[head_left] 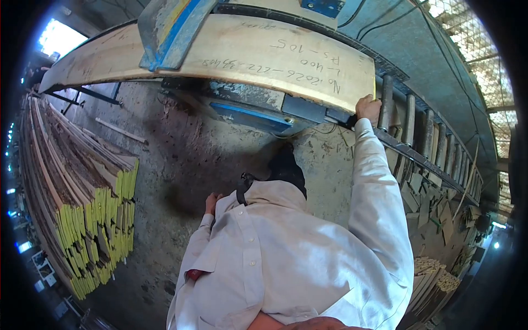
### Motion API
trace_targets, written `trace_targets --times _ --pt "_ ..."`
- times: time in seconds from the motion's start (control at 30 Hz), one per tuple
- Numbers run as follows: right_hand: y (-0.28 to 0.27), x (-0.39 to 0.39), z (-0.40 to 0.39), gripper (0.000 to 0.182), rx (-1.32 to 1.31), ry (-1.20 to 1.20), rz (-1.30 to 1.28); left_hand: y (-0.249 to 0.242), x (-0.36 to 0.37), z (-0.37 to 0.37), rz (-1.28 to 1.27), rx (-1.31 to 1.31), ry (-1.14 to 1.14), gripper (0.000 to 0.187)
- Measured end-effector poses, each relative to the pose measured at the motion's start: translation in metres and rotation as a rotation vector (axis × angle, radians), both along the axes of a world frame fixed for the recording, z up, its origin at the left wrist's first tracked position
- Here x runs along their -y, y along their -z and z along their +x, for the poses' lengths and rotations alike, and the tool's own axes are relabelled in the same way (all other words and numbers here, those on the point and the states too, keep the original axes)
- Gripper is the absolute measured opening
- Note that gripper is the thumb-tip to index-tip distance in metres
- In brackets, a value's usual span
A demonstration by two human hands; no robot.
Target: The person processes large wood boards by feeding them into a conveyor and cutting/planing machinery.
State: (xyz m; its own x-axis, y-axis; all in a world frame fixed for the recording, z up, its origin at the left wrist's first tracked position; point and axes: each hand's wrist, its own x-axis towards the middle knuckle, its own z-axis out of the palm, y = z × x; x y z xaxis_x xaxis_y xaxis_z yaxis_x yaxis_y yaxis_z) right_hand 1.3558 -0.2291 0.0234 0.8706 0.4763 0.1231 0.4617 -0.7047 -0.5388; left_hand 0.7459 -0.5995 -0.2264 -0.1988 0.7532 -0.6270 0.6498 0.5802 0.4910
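Grasping corner of board (pixel 258 47) with right hand (pixel 368 109), just beside rollers (pixel 408 118). Lying lengthwise leftward from that grip. Farther from board with left hand (pixel 211 203), beside shirt (pixel 297 242); cannot tell whether clenched.

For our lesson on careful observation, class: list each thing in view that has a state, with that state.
Timber slab: lying down, handwritten on.
Right hand: touching the slab's end corner.
Left hand: lowered; finger closure unclear.
Yellow-ended boards: stacked.
Roller conveyor: uncovered.
Wood strip: lying on the floor.
Wood offcuts: scattered.
Small light: lit.
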Motion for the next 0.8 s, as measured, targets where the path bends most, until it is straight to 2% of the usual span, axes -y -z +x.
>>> trace_targets --times 0.1,0.17,0.27,0.33,0.47,0.5,0.57,0.63,0.67,0.7,0.73,0.77,0.8 --pt "-0.006 0.002 -0.005 0.043 -0.009 0.011 -0.034 0.003 -0.002 0.002 0.028 -0.007 0.041 0.048" --pt "-0.010 0.004 -0.008 0.042 0.017 0.014 -0.066 -0.001 -0.010 0.011 0.047 -0.003 0.078 0.048" --pt "0.000 0.000 0.002 0.041 0.005 0.004 -0.050 -0.008 -0.018 0.018 0.021 0.006 0.006 0.050" --pt "0.000 0.000 0.003 0.041 -0.018 0.002 -0.030 0.008 -0.019 0.011 -0.004 -0.002 0.071 0.052" --pt "0.000 0.002 0.003 0.039 -0.017 -0.014 -0.026 0.024 -0.011 0.010 0.044 0.042 0.017 0.052" --pt "0.009 0.003 0.010 0.037 0.105 -0.048 -0.235 0.028 -0.008 0.010 0.057 0.038 -0.002 0.052" --pt "0.066 -0.005 0.060 0.026 0.530 -0.340 -0.625 0.033 -0.010 0.004 -0.039 0.038 -0.003 0.050" --pt "0.111 -0.014 0.090 0.023 0.941 -0.485 -0.833 -0.006 -0.010 0.018 0.045 0.119 -0.073 0.046" --pt "0.093 -0.012 0.082 0.025 0.951 -0.673 -0.888 0.008 -0.006 0.015 0.168 0.021 0.037 0.047" --pt "0.106 -0.014 0.090 0.027 1.180 -0.687 -0.968 0.003 -0.008 0.017 0.057 -0.022 0.000 0.047" --pt "0.089 -0.016 0.084 0.029 1.074 -0.760 -1.042 -0.004 -0.010 0.020 0.034 -0.054 -0.036 0.046" --pt "0.102 -0.022 0.099 0.031 1.074 -0.789 -1.028 0.001 -0.010 0.018 0.086 -0.043 -0.025 0.048" --pt "0.093 -0.021 0.090 0.031 1.090 -0.760 -0.956 -0.012 -0.016 0.018 0.020 -0.035 0.009 0.049"
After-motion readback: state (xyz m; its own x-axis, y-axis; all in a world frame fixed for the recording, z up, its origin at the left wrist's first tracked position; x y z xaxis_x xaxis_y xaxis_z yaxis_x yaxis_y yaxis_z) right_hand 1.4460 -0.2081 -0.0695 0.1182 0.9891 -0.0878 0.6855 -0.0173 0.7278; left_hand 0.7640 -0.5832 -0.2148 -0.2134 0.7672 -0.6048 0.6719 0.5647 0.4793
